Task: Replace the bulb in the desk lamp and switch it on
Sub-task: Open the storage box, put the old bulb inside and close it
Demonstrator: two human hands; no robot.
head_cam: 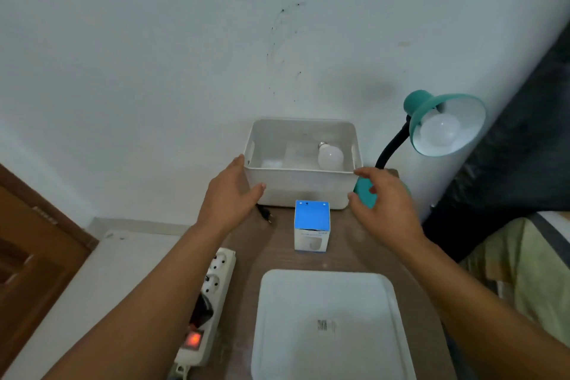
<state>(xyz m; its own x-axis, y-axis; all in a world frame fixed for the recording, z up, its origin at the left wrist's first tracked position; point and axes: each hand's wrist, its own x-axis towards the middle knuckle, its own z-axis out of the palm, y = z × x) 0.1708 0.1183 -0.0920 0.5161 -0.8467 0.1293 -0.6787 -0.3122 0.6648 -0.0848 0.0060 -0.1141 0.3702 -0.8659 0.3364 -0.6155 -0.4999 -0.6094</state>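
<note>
A teal desk lamp (445,120) with a black gooseneck stands at the table's far right, an unlit white bulb (441,131) in its shade. A white plastic bin (300,191) against the wall holds a loose white bulb (330,156). A blue-topped bulb box (312,225) stands in front of the bin. My left hand (231,197) reaches toward the bin's left front corner, fingers spread and relaxed, thumb near the wall. My right hand (385,197) hovers at the bin's right front corner, fingers loosely bent, in front of the lamp's teal base (365,194). Neither hand holds anything.
A white lid or tray (330,318) lies at the near table edge. A white power strip (209,302) with a lit red switch and a black plug lies along the left edge. The lamp's loose black plug (266,214) rests by the bin. Bedding sits to the right.
</note>
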